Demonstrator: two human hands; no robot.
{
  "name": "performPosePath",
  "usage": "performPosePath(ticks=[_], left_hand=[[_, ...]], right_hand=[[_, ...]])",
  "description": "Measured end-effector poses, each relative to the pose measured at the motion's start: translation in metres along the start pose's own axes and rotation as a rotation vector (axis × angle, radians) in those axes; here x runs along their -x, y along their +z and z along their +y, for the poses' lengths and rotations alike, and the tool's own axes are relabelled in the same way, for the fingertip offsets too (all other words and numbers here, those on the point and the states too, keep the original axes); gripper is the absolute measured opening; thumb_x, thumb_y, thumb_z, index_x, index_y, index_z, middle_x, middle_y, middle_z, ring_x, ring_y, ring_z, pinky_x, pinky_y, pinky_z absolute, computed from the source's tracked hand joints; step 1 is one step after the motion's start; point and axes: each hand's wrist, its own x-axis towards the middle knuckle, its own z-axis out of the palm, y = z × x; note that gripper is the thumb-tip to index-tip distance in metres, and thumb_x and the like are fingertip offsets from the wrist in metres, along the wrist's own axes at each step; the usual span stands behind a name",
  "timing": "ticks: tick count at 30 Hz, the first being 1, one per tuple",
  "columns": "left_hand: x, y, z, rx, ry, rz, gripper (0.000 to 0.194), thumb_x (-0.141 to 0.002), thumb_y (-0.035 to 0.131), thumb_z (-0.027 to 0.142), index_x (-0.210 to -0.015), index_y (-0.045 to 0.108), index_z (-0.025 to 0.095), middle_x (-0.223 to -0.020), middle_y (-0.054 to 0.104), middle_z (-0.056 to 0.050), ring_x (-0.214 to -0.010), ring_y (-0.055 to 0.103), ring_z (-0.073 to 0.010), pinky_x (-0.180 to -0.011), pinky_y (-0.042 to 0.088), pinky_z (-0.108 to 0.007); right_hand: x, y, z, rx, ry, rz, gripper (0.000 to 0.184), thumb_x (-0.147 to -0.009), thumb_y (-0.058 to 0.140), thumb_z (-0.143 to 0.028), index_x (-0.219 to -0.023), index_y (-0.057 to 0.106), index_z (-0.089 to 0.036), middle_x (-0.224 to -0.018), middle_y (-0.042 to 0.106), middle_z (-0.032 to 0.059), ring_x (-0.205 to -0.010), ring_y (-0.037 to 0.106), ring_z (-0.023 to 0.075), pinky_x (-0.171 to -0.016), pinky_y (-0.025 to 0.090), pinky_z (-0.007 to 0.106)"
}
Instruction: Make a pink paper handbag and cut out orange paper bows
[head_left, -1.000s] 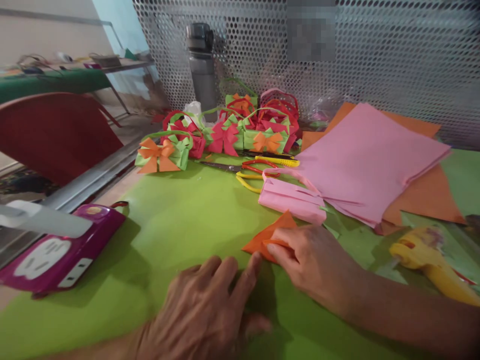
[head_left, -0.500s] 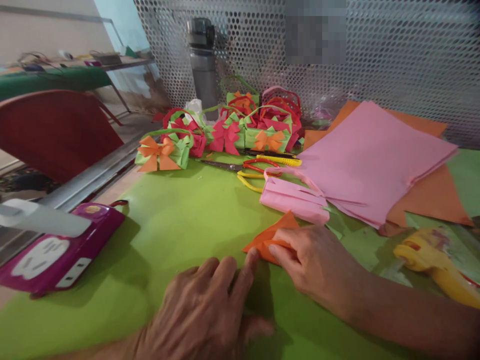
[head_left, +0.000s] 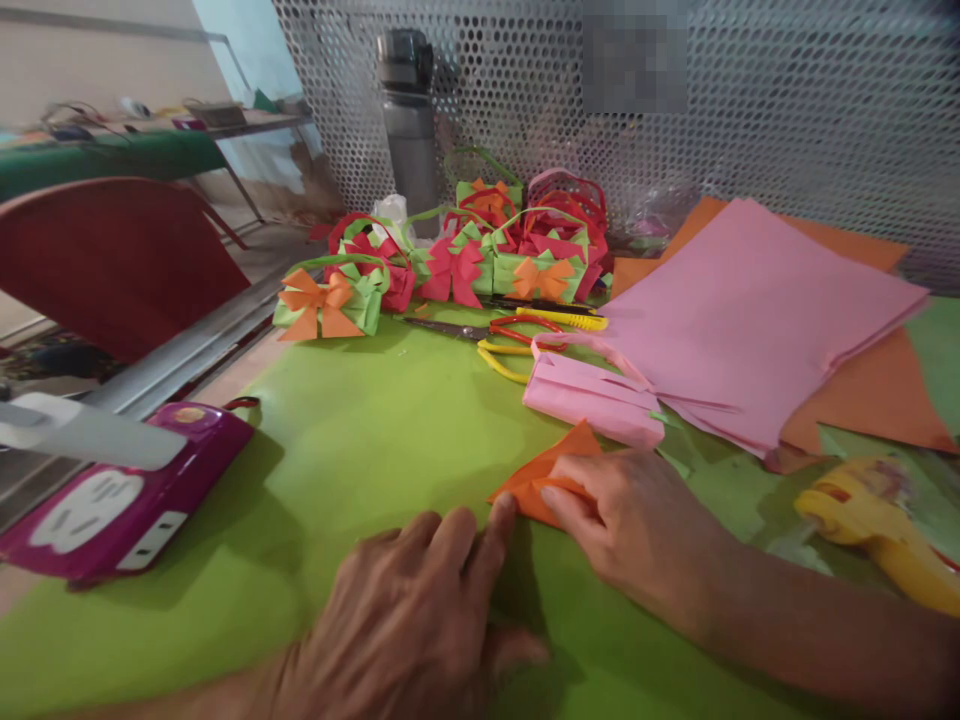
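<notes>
A folded piece of orange paper [head_left: 559, 458] lies on the green tabletop [head_left: 337, 420], its pointed tip facing away from me. My right hand [head_left: 637, 530] is closed on its right side, thumb and fingers pinching a fold. At the paper's left corner, the index fingertip of my left hand [head_left: 420, 600] presses down. The other left fingers are stretched out over the table, with the thumb apart. Just beyond the orange paper is a small pink paper bag [head_left: 589, 395] with a handle, lying on its side.
Scissors [head_left: 517, 345] and a yellow cutter [head_left: 562, 318] lie behind. Finished paper bags with bows [head_left: 322, 305] line the back, near a grey bottle [head_left: 409, 130]. Pink sheets [head_left: 757, 310] and a yellow glue gun [head_left: 862, 520] are right; a purple power strip [head_left: 176, 470] is left.
Both hands stay almost in place on the orange paper. The view has shifted very slightly; nothing was taken up or let go.
</notes>
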Motion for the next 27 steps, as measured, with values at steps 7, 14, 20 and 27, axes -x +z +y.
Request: performPosePath(ticks=[7, 14, 20, 27], left_hand=[[-0.0019, -0.0024, 0.0003, 0.020, -0.024, -0.071, 0.066, -0.080, 0.034, 0.065, -0.112, 0.057, 0.012, -0.069, 0.060, -0.004, -0.050, 0.058, -0.0155, -0.040, 0.046, -0.027], [-0.0019, -0.0027, 0.0006, 0.040, -0.033, -0.133, 0.065, -0.081, 0.035, 0.063, -0.117, 0.054, 0.011, -0.075, 0.061, -0.005, -0.054, 0.060, -0.0181, -0.042, 0.049, -0.030], [-0.0029, -0.0037, 0.0010, 0.027, -0.033, -0.161, 0.067, -0.081, 0.036, 0.063, -0.119, 0.052, 0.009, -0.074, 0.060, -0.006, -0.054, 0.059, -0.0180, -0.042, 0.049, -0.030], [-0.0048, -0.0067, 0.0019, -0.005, -0.058, -0.273, 0.066, -0.079, 0.048, 0.057, -0.126, 0.046, 0.011, -0.077, 0.061, -0.005, -0.061, 0.060, -0.0183, -0.049, 0.049, -0.028]], right_hand=[[0.0006, -0.0018, -0.0011, 0.020, 0.009, -0.002, 0.028, -0.080, 0.040, -0.027, -0.053, 0.043, -0.020, -0.047, 0.053, 0.0000, -0.044, 0.044, 0.0131, -0.049, 0.020, 0.027], [0.0010, -0.0047, -0.0030, 0.053, 0.024, -0.046, 0.028, -0.082, 0.040, -0.025, -0.056, 0.048, -0.020, -0.051, 0.057, 0.0019, -0.047, 0.048, 0.0147, -0.051, 0.023, 0.028], [-0.0004, -0.0050, -0.0041, 0.064, 0.035, -0.057, 0.027, -0.083, 0.040, -0.023, -0.059, 0.052, -0.019, -0.053, 0.059, 0.0032, -0.049, 0.051, 0.0161, -0.051, 0.025, 0.028], [-0.0004, -0.0066, -0.0057, 0.073, 0.039, -0.041, 0.026, -0.082, 0.043, -0.021, -0.059, 0.055, -0.019, -0.051, 0.058, 0.0025, -0.048, 0.050, 0.0156, -0.050, 0.024, 0.028]])
